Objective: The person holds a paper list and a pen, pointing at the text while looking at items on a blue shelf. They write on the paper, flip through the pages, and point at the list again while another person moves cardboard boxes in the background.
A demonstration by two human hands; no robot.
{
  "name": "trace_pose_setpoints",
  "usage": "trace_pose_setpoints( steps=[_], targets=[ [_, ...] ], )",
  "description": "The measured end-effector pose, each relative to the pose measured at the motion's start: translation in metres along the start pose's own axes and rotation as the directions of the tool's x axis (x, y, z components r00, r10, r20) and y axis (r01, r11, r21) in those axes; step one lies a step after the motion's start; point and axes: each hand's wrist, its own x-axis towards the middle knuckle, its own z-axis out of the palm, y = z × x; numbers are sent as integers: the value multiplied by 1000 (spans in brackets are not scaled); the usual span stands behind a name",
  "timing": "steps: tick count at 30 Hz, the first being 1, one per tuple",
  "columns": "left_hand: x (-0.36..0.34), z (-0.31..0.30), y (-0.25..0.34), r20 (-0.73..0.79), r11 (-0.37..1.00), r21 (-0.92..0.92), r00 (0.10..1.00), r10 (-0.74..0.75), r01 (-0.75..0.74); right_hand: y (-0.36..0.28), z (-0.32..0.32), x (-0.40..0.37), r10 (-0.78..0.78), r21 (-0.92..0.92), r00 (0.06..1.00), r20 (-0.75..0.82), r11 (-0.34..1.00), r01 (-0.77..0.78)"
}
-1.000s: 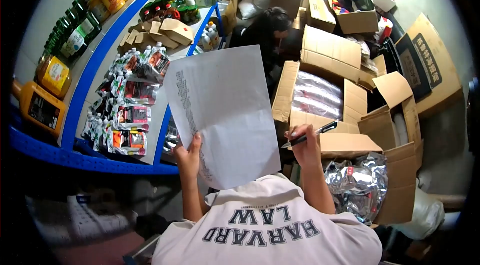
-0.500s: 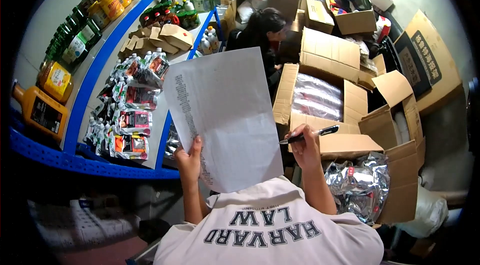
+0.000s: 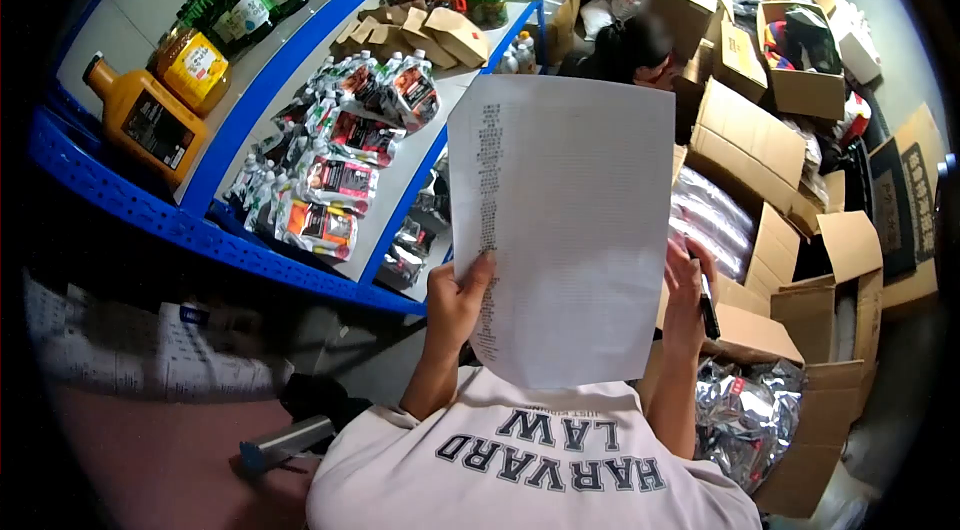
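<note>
A printed sheet of paper (image 3: 570, 230) is held upright in front of my chest, with a column of small text down its left side. My left hand (image 3: 460, 302) grips its lower left edge, thumb lying on the front. At the right edge of the sheet is my right hand (image 3: 686, 295), fingers closed around a black pen (image 3: 709, 312) that slants downward. Some of those fingertips seem to touch the paper, though part of the hand is hidden behind it.
Left stands a blue-framed shelf (image 3: 290, 10) bearing bottles, jars and drink pouches (image 3: 350, 140). On the right are open cardboard boxes (image 3: 750, 145), one with clear-wrapped goods (image 3: 715, 220), and silver packages (image 3: 750, 410). Another person (image 3: 630, 50) is behind the sheet.
The view has swung left, so shelf and boxes appear farther right. The sheet is straighter. My right hand has come to the sheet's edge, and the pen has tipped from nearly level to steep.
</note>
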Motion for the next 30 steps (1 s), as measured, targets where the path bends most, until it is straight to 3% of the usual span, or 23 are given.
trace_pose_setpoints(
  steps=[2,6,9,15,17,20,23,29,30],
  targets=[
    [-2,1,6,13,1000,19,1000,-13,13,4,-2,-2,99,68,992,82,992,-105],
    [-6,3,5,5,999,8,999,-51,50,10,-6,-8,232,-130,973,5,965,-229],
    [-7,6,9,-13,999,-7,999,-47,47,3,-5,-7,162,-342,985,68,931,-130],
    [-10,6,10,23,1000,-4,999,-29,29,-1,2,-3,19,-528,999,26,849,-2],
    [-9,6,12,40,999,37,999,-35,34,0,4,-2,-18,-537,1000,5,844,18],
    [-8,17,14,-89,990,78,988,126,-120,-1,8,-3,-29,-545,999,-31,838,8],
    [-7,9,21,30,997,71,999,38,-40,-1,7,-3,-33,-540,998,-44,841,4],
    [-10,11,24,-65,999,31,998,26,-24,11,9,2,-82,-512,997,-14,856,64],
    [-10,8,24,-98,994,103,994,56,-45,14,11,4,-103,-517,995,-4,851,86]
  ],
)
